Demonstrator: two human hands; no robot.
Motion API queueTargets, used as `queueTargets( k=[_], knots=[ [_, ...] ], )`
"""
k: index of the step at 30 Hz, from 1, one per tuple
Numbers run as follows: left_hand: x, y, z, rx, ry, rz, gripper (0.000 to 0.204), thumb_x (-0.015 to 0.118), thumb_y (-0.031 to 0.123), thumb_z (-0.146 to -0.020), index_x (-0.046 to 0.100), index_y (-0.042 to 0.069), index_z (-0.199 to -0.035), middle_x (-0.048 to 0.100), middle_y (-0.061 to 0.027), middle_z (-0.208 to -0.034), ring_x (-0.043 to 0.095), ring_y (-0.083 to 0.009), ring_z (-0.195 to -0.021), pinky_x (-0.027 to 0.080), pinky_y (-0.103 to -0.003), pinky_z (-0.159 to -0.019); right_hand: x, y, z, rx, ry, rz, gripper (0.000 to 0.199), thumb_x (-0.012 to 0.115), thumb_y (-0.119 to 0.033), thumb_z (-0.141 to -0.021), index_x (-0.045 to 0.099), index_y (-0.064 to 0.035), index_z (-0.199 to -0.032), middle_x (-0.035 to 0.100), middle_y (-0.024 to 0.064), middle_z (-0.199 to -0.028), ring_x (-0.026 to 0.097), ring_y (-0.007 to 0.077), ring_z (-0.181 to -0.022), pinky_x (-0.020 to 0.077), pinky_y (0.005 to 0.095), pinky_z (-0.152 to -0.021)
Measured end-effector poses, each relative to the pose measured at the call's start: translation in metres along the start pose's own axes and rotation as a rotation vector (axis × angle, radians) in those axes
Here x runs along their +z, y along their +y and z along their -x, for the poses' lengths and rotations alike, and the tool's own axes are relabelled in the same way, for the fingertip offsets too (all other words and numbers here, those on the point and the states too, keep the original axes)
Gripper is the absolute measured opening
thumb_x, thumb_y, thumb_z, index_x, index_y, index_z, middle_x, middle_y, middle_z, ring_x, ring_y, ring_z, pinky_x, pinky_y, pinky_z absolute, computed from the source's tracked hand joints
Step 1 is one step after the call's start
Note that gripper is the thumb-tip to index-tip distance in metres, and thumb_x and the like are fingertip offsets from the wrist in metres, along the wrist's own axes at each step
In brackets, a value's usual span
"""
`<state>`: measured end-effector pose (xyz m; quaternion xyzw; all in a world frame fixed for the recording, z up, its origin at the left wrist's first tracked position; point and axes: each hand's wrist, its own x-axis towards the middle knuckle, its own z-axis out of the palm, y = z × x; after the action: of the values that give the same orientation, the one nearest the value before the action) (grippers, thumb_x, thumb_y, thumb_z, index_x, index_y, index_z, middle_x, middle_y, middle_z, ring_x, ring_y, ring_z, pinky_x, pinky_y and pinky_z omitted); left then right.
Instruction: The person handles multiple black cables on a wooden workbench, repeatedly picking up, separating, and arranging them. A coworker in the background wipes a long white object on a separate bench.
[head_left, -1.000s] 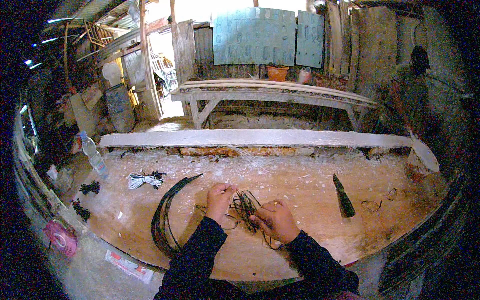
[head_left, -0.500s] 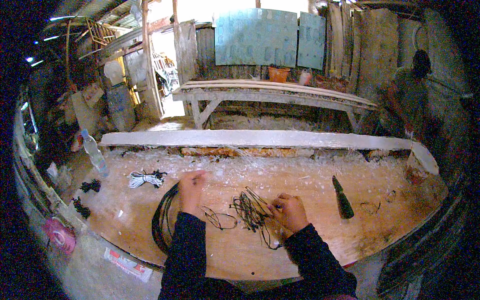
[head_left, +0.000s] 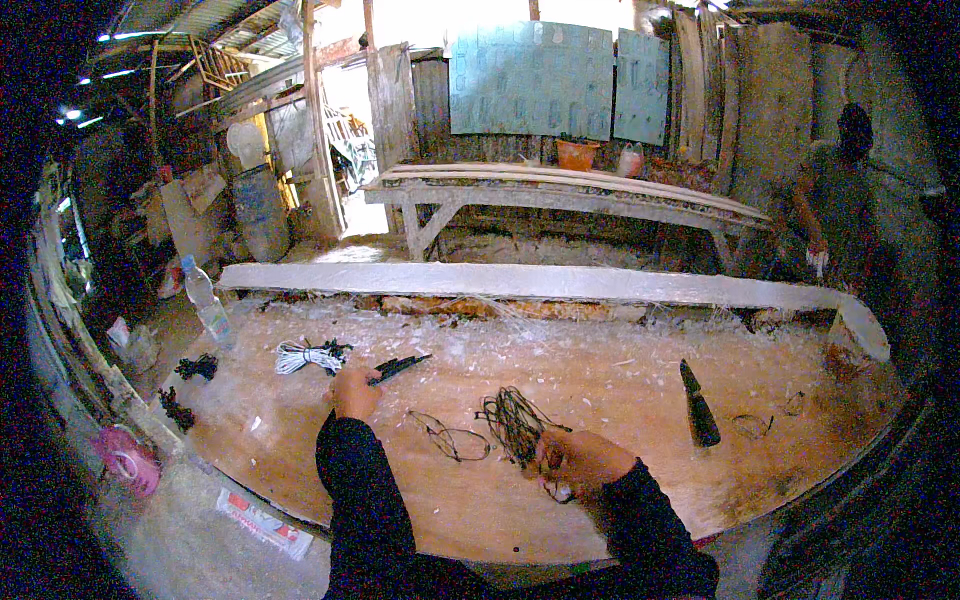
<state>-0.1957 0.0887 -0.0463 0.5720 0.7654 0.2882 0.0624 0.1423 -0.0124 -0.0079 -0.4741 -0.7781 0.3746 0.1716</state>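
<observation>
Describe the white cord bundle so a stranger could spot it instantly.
On the wooden tabletop, look right of the clear bottle. Just beyond the left hand lies the white cord bundle, dark at one end. Its white colour sets it apart from the black bundles further left.

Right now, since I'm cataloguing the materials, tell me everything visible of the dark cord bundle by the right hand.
The dark cord bundle is a loose tangle of thin, string-like strands in long loops. It lies on the wooden tabletop, running slantwise from far left to near right. The right hand covers part of its near end, apparently touching it; the grip is unclear.
</observation>
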Motion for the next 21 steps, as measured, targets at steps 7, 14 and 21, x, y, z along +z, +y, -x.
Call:
queueTargets(
  k=[7,14,21],
  knots=[
    [0.007,-0.007,-0.003,0.014,0.073,0.040,0.018,0.067,0.009,-0.056,0.065,0.013,-0.074,0.061,-0.0078,-0.073,0.057,-0.0232,-0.070,0.044,-0.035,-0.064,-0.004,0.021,-0.012,-0.303,-0.094,-0.261,0.013,0.058,-0.002,-0.072,0.052,-0.0049,-0.083,0.056,0.0015,-0.074,0.052,0.0118,-0.069,0.0428,0.0248,-0.061],
    [0.009,-0.010,-0.004,0.048,0.154,-0.009,0.016,0.068,0.011,-0.056,0.065,0.011,-0.071,0.061,-0.0097,-0.069,0.058,-0.0249,-0.064,0.045,-0.035,-0.061,-0.002,-0.001,-0.015,-0.207,0.484,-0.182,0.026,0.059,-0.008,-0.074,0.053,-0.0067,-0.099,0.058,0.0052,-0.085,0.056,0.0146,-0.076,0.0436,0.0250,-0.059],
    [-0.008,0.019,0.002,0.174,0.283,0.267,0.014,0.068,0.011,-0.058,0.063,0.005,-0.070,0.060,-0.0117,-0.069,0.057,-0.0245,-0.062,0.044,-0.032,-0.059,-0.005,-0.003,-0.011,-0.153,0.656,-0.012,0.024,0.059,-0.011,-0.074,0.055,-0.0088,-0.097,0.055,0.0088,-0.093,0.055,0.0187,-0.078,0.0440,0.0256,-0.057]
  ],
)
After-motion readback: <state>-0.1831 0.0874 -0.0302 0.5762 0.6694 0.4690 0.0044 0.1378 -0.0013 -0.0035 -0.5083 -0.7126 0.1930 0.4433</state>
